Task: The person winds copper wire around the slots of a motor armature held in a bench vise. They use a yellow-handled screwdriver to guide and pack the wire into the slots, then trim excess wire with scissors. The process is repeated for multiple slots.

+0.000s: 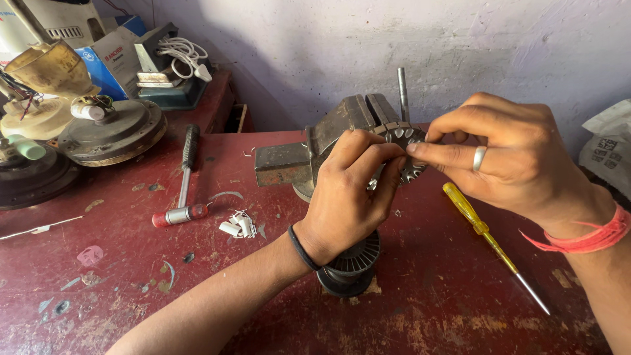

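Pinching slotted metal core [409, 158]: both hands, left [348, 197], right [513, 154]; blue-white carton [108, 56] far left, back.

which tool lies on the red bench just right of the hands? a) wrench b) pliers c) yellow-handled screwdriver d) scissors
c: a yellow-handled screwdriver lies on the red bench below the right hand, tip pointing toward the lower right; the hammer lies on the other side, left of the left hand.
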